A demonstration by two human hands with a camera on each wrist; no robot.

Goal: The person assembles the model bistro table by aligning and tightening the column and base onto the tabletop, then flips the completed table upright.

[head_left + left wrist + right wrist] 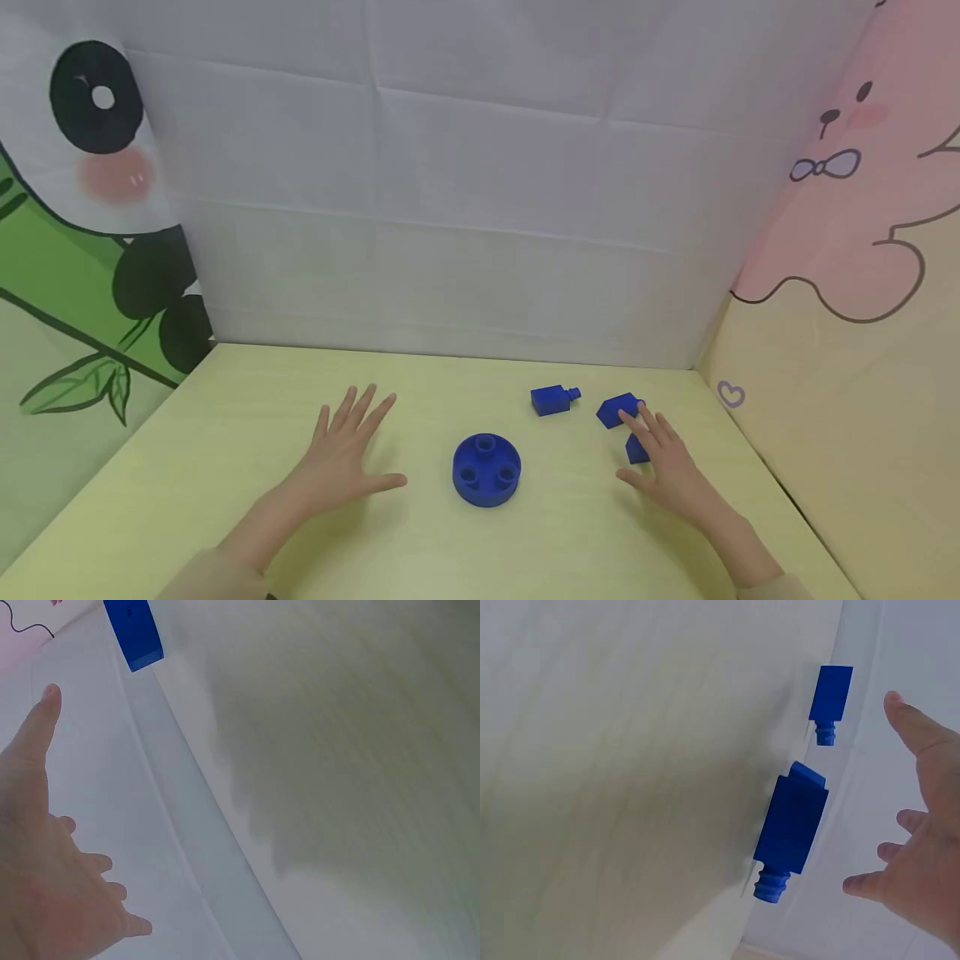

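Observation:
A round blue holder [487,492] with three sockets lies on the table between the hands. To its left my left hand [333,467] hovers with fingers spread, holding nothing. Right of the holder, my right hand [671,471] is spread over two blue blocks, one [617,411] by the fingertips and another [637,450] partly hidden behind the hand. Whether the fingers touch them I cannot tell. A third blue block [551,400] with a threaded peg lies farther back. In the right wrist view, blue blocks [792,821] with ridged pegs stand out beside the hand [930,825].
The pale yellow table [420,550] ends at a white cloth wall [450,275] behind. Printed cloth panels stand at the left and right, the right one with a pink figure [847,225].

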